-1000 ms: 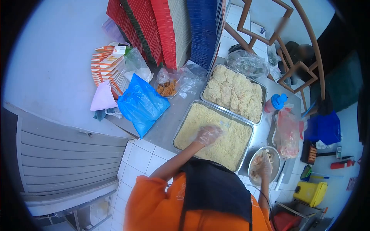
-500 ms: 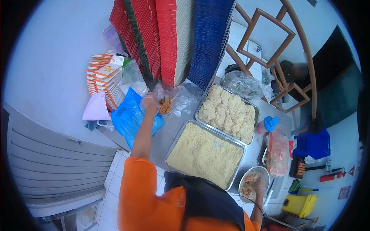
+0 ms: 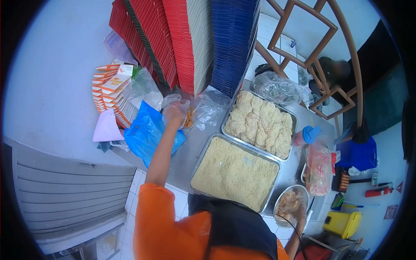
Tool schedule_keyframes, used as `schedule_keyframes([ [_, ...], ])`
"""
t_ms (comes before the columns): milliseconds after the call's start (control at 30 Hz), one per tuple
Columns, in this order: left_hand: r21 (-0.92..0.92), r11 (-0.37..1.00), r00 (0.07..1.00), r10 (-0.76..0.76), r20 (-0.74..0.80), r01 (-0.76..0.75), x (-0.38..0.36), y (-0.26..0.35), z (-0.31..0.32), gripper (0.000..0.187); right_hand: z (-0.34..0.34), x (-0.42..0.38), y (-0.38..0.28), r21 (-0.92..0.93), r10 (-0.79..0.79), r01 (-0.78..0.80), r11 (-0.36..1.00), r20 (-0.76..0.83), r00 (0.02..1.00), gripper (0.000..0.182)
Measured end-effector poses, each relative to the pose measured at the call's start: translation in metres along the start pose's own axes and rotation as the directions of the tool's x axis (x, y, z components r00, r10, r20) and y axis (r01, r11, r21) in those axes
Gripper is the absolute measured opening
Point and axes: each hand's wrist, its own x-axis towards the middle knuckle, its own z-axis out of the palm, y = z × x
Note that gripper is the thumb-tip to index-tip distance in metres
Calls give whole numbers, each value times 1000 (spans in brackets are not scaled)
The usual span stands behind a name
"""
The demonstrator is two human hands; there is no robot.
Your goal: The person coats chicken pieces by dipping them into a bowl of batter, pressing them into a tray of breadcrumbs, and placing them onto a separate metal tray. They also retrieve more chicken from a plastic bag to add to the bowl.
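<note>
the brown bits lie just beside the left hand, at about three o'clock from it, taking twelve as the top of the view. the patch that shows is longer from twelve to six than across, though the hand and clear film may hide part of it. the left hand is much the nearer; the right hand is well apart, between four and five o'clock from the bits. whether the bits sit in a bag or a dish, i cannot tell.

the left forearm runs up from six toward one o'clock, past the blue bag, which lies at about eight o'clock from the left hand. clear plastic blurs the left fingers, so i cannot tell whether they are spread, closed or gripping anything.

the right hand is in the bowl, along its three-to-four o'clock side, with the meat at about nine to ten from it. its fingertips are too unclear to say whether it grips a piece.

between the hands is the crumb tray; the coated pieces lie at about one o'clock from it, the bowl at four.
</note>
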Motion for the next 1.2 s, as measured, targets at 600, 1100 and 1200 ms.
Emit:
schedule_keyframes([
  [600,-646,750,880,394,265,-141,80,-80,83,55,29,3,-18,3,184,-184,983,-2,983,67],
  [1100,-299,884,834,448,323,-359,107,-80,75,58,20,5,-59,-39,315,-314,949,24,949,91],
  [1200,-142,886,831,464,307,-442,110,-78,75,50,38,5,-33,194,275,-253,948,-96,957,80],
])
